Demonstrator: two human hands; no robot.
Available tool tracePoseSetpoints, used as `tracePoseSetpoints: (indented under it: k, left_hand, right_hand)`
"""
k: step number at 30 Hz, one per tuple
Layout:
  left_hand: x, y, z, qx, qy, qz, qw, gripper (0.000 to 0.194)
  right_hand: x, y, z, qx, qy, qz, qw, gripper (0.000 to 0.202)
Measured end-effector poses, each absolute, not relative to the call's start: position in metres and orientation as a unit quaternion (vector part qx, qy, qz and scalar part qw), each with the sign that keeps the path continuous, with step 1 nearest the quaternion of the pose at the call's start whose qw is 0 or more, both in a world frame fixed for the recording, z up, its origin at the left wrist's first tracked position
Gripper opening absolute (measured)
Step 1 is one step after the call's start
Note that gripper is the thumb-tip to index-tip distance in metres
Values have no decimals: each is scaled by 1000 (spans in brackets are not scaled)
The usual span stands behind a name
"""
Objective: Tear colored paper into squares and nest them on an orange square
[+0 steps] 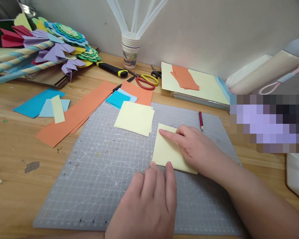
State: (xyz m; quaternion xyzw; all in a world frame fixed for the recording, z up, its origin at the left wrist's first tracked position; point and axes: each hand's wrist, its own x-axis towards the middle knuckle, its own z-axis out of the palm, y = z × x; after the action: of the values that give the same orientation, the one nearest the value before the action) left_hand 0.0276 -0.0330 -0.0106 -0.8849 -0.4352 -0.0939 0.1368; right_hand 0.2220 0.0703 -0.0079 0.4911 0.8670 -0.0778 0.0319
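Note:
A pale yellow paper (166, 149) lies on the grey cutting mat (89, 186), in front of me. My right hand (193, 144) rests on its right part, index finger stretched out to press near the far left corner, the other fingers bent under. At the paper's near edge, my left hand (149, 199) lies with fingers extended, their tips touching around the near left corner; its thumb is hidden. Neither hand grips anything. Just beyond is a small stack of pale yellow sheets (136, 118). A dark red pencil (200, 120) lies right of the paper, on the mat.
Orange strips (74, 114) and blue papers (37, 103) lie left. Behind are a cutter knife (112, 69), red-and-yellow scissors (147, 81), paper cups (130, 49) holding translucent sticks, and a stack of papers (204, 88). Paper flowers (62, 35) fill the back left. A blurred patch covers the right.

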Motion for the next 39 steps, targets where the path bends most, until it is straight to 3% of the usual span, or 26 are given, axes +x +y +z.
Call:
tracePoseSetpoints:
  k: [5,11,17,19,23,32,35,39]
  left_hand:
    - [21,-26,-1,-891,-443,-64,69,47]
    - [16,-24,3,-905,-420,-22,67,18]
    - [9,12,13,-834,-523,-116,-131,25]
    - [10,23,13,-812,-543,-152,-153,22]
    - [16,32,4,-825,-518,-178,-138,27]
    - [20,16,-5,-840,-537,-68,-48,40]
    - [19,13,-5,-835,-547,-58,-30,42]
    - [18,12,-5,-834,-548,-50,-29,44]
  right_hand:
    - [222,70,-8,483,873,-64,20,65]
    - [219,69,-2,489,870,-53,26,66]
    - [219,68,-1,492,868,-58,34,66]
    - [219,68,0,493,867,-56,36,64]
    - [219,67,3,495,866,-60,42,60]
    - [220,68,-1,494,867,-58,19,58]
    - [224,67,0,493,868,-67,-15,54]
    - [221,43,19,537,834,38,-121,40]
